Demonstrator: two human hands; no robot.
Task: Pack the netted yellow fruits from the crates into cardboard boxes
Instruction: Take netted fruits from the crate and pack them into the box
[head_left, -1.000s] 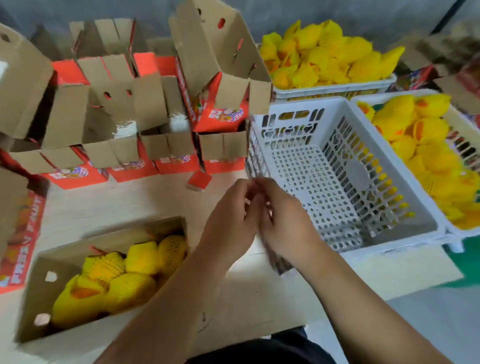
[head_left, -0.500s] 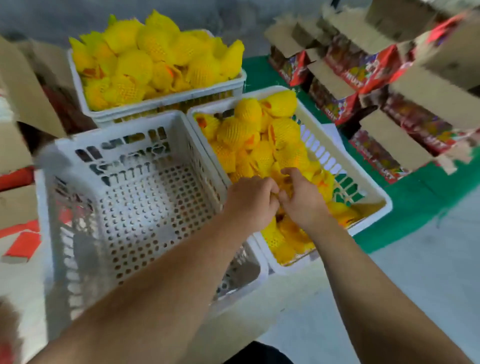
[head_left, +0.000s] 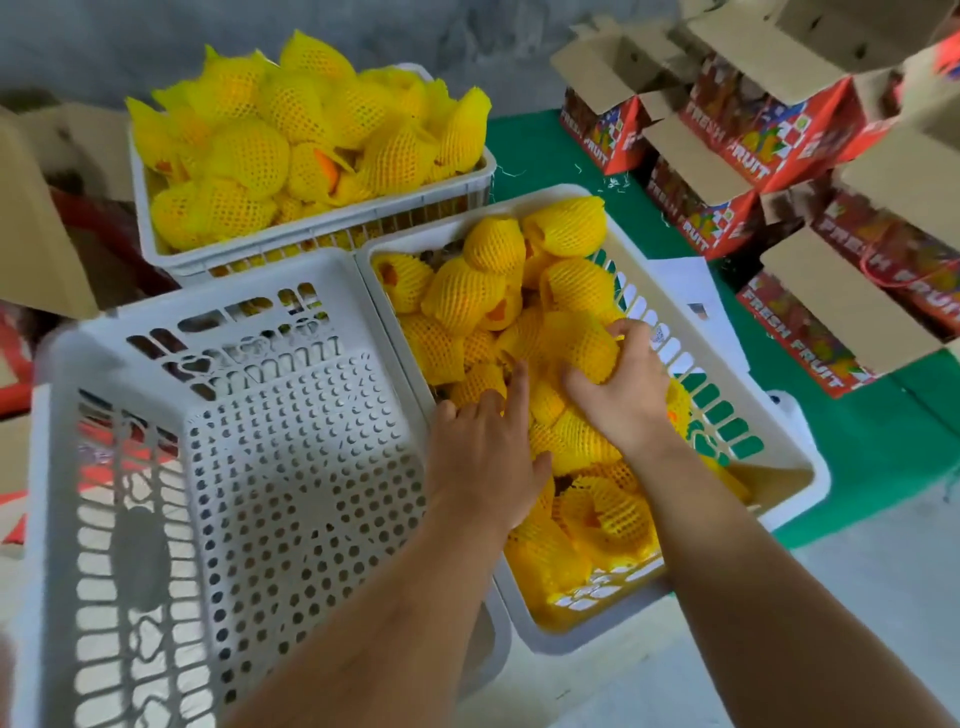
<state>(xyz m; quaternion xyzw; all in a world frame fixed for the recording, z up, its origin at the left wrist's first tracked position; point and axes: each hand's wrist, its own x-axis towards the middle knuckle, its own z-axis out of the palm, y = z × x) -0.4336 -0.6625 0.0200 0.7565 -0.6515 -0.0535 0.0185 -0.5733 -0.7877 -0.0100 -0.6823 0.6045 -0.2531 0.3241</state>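
Netted yellow fruits (head_left: 467, 296) fill a white crate (head_left: 779, 457) at the centre right. My right hand (head_left: 618, 389) grips one netted fruit (head_left: 582, 343) inside that crate, fingers curled over its top. My left hand (head_left: 488, 452) reaches in beside it, fingers stretched down among the fruits; I cannot tell whether it holds one. A second white crate (head_left: 311, 239) behind is heaped with netted fruits (head_left: 306, 130). Open red cardboard boxes (head_left: 737, 145) marked FRESH FRUIT stand at the upper right.
An empty white crate (head_left: 234, 467) stands tilted at the left, touching the crate I reach into. Brown cardboard flaps (head_left: 36, 218) rise at the far left. A green mat (head_left: 857, 441) lies under the boxes, with a white sheet of paper (head_left: 691, 296) on it.
My view swung right, from the part-filled box on the left to the crates. Both hands moved together into the right crate, then parted; the right hand has closed over a fruit.
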